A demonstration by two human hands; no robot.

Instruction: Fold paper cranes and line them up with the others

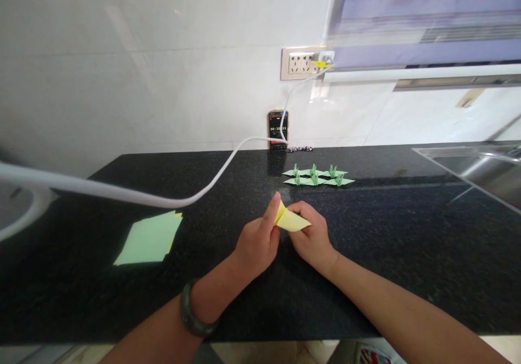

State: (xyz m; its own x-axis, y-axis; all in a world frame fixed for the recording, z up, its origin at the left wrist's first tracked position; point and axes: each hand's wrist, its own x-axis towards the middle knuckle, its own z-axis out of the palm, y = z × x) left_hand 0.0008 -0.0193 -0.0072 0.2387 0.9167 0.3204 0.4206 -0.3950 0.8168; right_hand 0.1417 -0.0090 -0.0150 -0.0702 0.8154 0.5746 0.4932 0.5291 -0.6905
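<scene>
Between both hands, over the dark counter, is a folded piece of yellow origami paper (293,221) with a pointed end toward the right. My left hand (259,240) is closed on its left side, thumb pointing up along the fold. From the right, my right hand (311,237) grips the paper with curled fingers; some fingertips are hidden behind it. Just beyond the hands stand several green paper cranes (315,178) in two rows, wings spread. To the left lies a stack of green paper sheets (148,238) with yellow edges showing beneath.
A phone (278,131) showing a timer leans against the tiled wall. Its white cable (195,198) loops across the left side and up to a wall socket (300,63). A beaded strand (300,149) lies by the phone. A metal sink (480,171) is set in the counter (386,234) at right.
</scene>
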